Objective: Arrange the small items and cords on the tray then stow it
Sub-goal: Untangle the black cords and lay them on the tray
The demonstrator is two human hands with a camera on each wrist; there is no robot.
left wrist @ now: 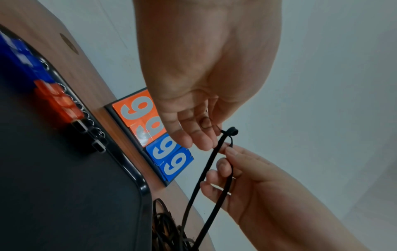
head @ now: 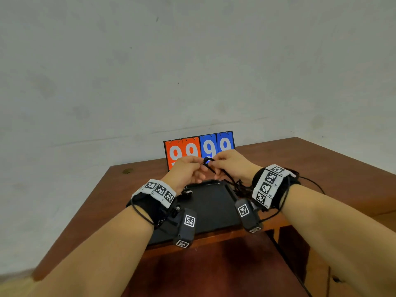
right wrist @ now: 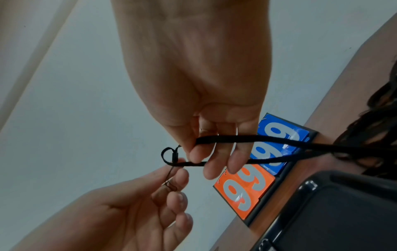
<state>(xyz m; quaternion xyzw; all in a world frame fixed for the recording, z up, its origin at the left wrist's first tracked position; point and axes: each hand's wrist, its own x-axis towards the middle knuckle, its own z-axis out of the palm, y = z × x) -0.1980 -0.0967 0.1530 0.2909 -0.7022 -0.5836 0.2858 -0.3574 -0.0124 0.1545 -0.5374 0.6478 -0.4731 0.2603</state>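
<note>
Lanyard cord (head: 211, 166), black, was held raised above the far edge of the black tray (head: 214, 202), toward 12 o'clock. Left hand (head: 186, 170) pinched its thin loop end; right hand (head: 231, 163) curled its fingers (right wrist: 217, 163) around both flat strands. Remaining cords (head: 242, 188) lay heaped at the tray's 2 o'clock corner on the wooden table (head: 321, 168), before a scoreboard (head: 199, 148) reading 9999.

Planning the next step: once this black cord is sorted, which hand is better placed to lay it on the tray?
Probably the right hand: its fingers wrap both strands of the black cord. The left hand only pinches the thin end loop. The tray lies below both.
</note>
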